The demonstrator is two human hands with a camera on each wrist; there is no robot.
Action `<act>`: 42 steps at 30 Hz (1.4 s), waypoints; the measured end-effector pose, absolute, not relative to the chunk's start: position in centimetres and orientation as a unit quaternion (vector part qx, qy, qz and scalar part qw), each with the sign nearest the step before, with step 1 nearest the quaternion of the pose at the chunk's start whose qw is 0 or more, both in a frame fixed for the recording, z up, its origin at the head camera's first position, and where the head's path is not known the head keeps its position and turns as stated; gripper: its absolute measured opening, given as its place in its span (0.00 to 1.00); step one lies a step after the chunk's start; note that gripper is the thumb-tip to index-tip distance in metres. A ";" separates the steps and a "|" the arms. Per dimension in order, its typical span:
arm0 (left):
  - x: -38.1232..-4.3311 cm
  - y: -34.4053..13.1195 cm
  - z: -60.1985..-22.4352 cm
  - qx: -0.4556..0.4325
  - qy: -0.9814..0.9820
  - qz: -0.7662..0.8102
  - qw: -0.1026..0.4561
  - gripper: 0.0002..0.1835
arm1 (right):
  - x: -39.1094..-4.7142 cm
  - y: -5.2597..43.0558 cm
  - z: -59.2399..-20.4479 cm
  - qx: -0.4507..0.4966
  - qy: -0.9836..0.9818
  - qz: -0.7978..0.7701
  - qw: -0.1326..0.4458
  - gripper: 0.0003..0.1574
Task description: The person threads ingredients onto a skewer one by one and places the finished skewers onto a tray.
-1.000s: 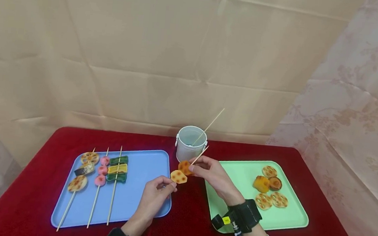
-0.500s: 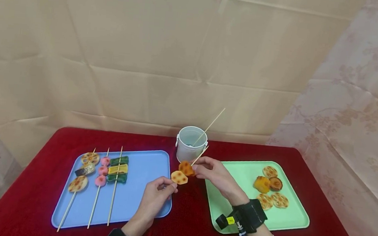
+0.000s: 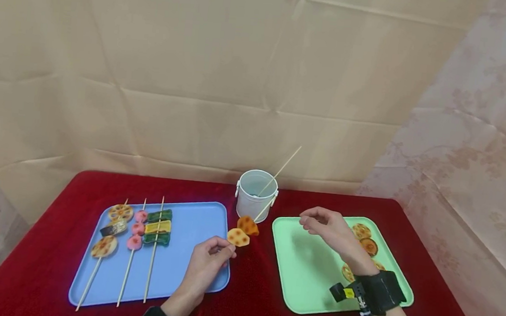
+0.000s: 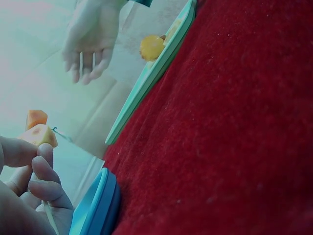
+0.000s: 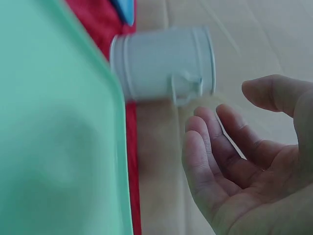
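My left hand (image 3: 205, 262) pinches a wooden skewer (image 3: 262, 212) over the gap between the two trays. Threaded on it are a pale yellow slice (image 3: 238, 237) with brown spots, right at the fingertips, and a spotted orange piece (image 3: 247, 225) beyond it. In the left wrist view, the stick's lower end passes beneath the fingers. My right hand (image 3: 330, 232) is above the green tray (image 3: 300, 287), with nothing in its loosely bent fingers. Lotus root slices (image 3: 361, 231) and a round brown piece (image 3: 369, 246) lie on that tray, partly behind the right arm. A yellow chunk (image 4: 151, 48) shows in the left wrist view.
On the left, a blue tray (image 3: 198, 213) bears several filled skewers (image 3: 152, 264), their handles reaching over its front edge. At the back middle stands a white bucket (image 3: 252, 203) with one bare skewer (image 3: 286, 161) leaning out. Red cloth (image 3: 240, 302) covers the table.
My right hand has let go of the orange piece on the skewer and moved right, over the green tray. The left hand has stayed nearly still with the skewer.
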State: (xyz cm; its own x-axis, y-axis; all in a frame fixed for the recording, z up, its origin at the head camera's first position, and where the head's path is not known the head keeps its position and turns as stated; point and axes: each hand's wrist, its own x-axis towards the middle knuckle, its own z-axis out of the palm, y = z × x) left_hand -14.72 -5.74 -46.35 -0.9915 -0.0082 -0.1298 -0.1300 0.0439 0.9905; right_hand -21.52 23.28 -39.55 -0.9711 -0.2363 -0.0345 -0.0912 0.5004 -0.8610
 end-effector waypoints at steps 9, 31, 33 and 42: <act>-14.8 -5.9 -46.4 -0.054 0.720 0.691 0.032 0.13 | -20.8 28.1 -40.2 -0.085 0.955 -0.280 -0.047 0.19; -14.6 -6.1 -46.5 -0.061 0.719 0.690 0.047 0.16 | -19.6 32.3 -42.2 -0.096 0.972 -0.208 -0.045 0.23; -14.6 -6.1 -46.5 -0.062 0.719 0.691 0.047 0.16 | -19.6 32.3 -42.4 -0.100 0.973 -0.203 -0.046 0.23; -14.6 -6.1 -46.5 -0.067 0.720 0.690 0.047 0.16 | -19.8 32.5 -42.8 -0.118 0.977 -0.172 -0.041 0.25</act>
State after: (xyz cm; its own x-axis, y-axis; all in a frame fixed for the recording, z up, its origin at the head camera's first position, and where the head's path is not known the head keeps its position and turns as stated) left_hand -14.59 -6.05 -46.49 -0.9867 -0.0314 -0.1595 -0.1607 0.0399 0.9862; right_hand -19.76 32.52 -42.84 -0.9687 -0.2169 0.1208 -0.2451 0.9132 -0.3256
